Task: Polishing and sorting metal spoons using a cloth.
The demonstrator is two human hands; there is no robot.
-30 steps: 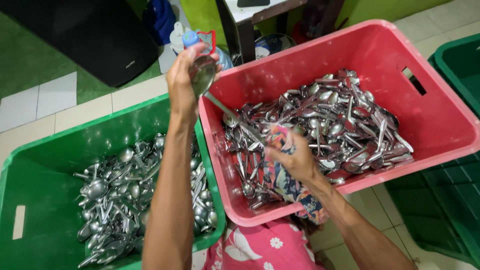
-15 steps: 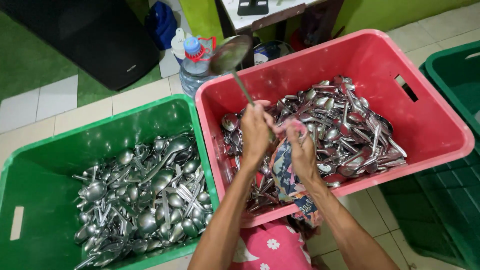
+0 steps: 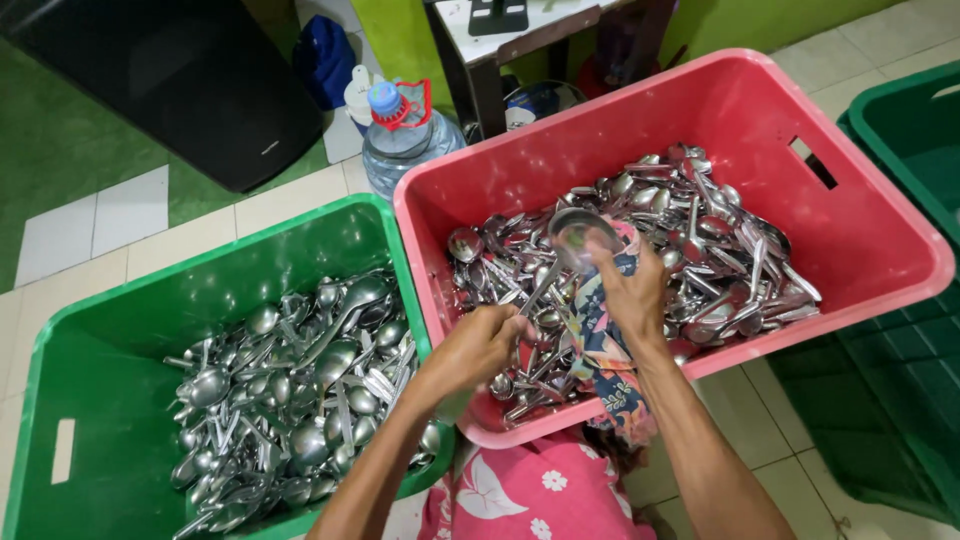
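While the left hand [image 3: 478, 345] closes its fingers around the handle of a metal ladle [image 3: 560, 255], the right hand [image 3: 632, 288] presses a patterned cloth [image 3: 600, 345] against the ladle's round bowl, fingers curled over the fabric. Both hands work above the near side of the red crate [image 3: 880, 240], over its heap of steel spoons [image 3: 700, 230]. Left of the red crate sits a green crate [image 3: 130, 330] holding more spoons [image 3: 300, 390]; behind the red crate stands a plastic water bottle [image 3: 400, 140].
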